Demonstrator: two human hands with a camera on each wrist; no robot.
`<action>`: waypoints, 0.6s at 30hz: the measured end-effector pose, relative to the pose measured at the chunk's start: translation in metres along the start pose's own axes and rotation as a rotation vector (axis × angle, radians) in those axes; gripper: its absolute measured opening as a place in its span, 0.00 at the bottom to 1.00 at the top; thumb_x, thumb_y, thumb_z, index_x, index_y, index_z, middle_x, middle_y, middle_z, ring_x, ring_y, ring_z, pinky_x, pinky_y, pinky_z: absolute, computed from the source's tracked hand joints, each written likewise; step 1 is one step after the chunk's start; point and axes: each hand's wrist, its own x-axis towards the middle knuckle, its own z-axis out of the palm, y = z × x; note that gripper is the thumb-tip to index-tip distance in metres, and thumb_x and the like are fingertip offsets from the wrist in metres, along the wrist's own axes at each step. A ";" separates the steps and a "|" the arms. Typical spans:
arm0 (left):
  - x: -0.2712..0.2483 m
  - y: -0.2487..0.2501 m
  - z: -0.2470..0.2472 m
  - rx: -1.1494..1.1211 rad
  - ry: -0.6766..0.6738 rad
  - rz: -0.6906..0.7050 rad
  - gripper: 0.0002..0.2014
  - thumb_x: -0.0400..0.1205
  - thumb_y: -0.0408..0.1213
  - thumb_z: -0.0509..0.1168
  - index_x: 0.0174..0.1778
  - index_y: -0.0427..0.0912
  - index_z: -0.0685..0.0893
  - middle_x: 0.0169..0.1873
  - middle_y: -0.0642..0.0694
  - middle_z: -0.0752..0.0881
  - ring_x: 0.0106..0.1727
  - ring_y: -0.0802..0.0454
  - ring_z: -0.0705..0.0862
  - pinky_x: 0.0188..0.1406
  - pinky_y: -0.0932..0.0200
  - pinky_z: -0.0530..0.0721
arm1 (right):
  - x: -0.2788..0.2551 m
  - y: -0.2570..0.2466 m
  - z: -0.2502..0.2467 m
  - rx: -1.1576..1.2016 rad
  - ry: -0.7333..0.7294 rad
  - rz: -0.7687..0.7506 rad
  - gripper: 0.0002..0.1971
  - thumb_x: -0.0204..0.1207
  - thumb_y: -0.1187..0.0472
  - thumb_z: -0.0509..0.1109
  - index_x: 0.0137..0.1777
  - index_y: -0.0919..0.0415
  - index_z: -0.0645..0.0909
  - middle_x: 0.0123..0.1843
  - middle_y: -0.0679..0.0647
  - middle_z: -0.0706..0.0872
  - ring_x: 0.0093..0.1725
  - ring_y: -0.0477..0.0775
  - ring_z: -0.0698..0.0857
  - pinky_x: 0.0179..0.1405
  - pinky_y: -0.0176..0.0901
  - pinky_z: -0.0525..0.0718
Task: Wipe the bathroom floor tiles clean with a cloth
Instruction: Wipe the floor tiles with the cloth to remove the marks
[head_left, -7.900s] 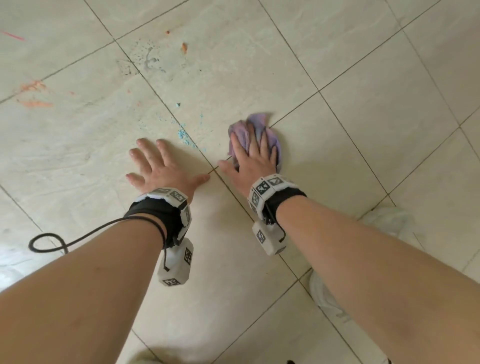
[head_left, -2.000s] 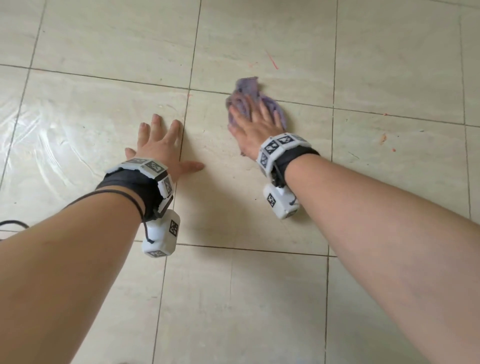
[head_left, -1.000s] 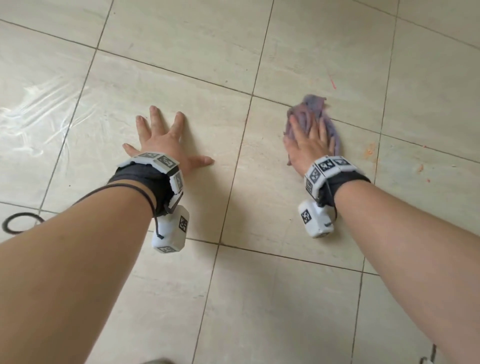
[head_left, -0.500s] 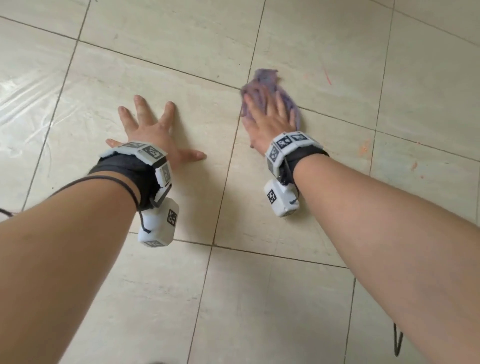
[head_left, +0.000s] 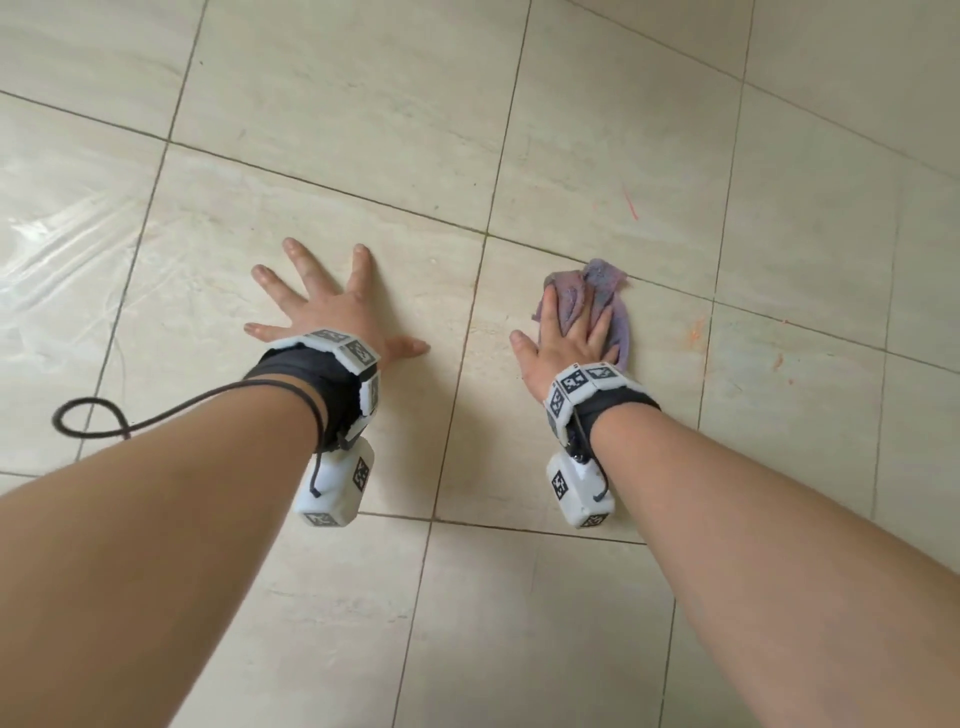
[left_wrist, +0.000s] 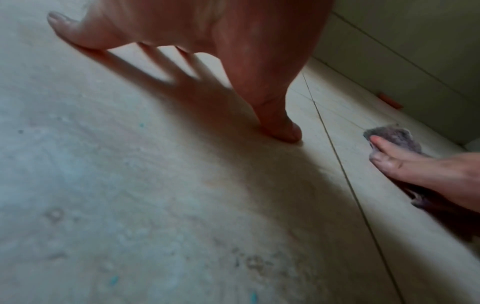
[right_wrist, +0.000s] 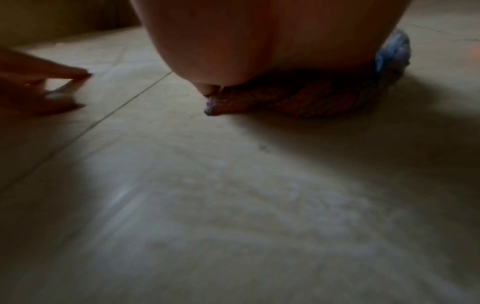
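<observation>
While the left hand (head_left: 332, 312) braces flat with spread fingers on the floor tiles (head_left: 322, 130), the right hand (head_left: 569, 338) presses straight fingers on the purple cloth (head_left: 605, 283): mid-wipe; next, probably sweep toward the orange marks (head_left: 693, 332) beside it.

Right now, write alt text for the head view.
A right hand presses a purple cloth flat on beige floor tiles, while the left hand rests spread on the tile beside it. Orange marks lie right of the cloth.
</observation>
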 end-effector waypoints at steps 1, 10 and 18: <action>0.000 -0.001 -0.001 -0.001 -0.004 0.005 0.61 0.63 0.72 0.74 0.82 0.65 0.39 0.81 0.38 0.27 0.81 0.23 0.32 0.68 0.11 0.53 | -0.005 -0.005 0.003 -0.012 -0.018 -0.045 0.36 0.84 0.35 0.46 0.84 0.40 0.32 0.85 0.55 0.28 0.83 0.65 0.28 0.81 0.70 0.39; 0.010 -0.005 -0.014 0.056 -0.025 0.033 0.59 0.64 0.73 0.72 0.82 0.72 0.38 0.82 0.48 0.25 0.81 0.27 0.30 0.73 0.16 0.50 | 0.013 -0.072 -0.011 -0.155 0.000 -0.574 0.29 0.85 0.38 0.48 0.84 0.32 0.42 0.86 0.42 0.31 0.83 0.57 0.28 0.80 0.68 0.32; 0.022 -0.009 -0.024 0.001 -0.018 -0.014 0.66 0.59 0.71 0.77 0.82 0.69 0.35 0.82 0.55 0.27 0.83 0.36 0.27 0.73 0.16 0.48 | 0.086 -0.139 -0.064 -0.200 0.069 -0.692 0.27 0.86 0.38 0.45 0.84 0.34 0.46 0.87 0.42 0.36 0.85 0.53 0.32 0.81 0.65 0.33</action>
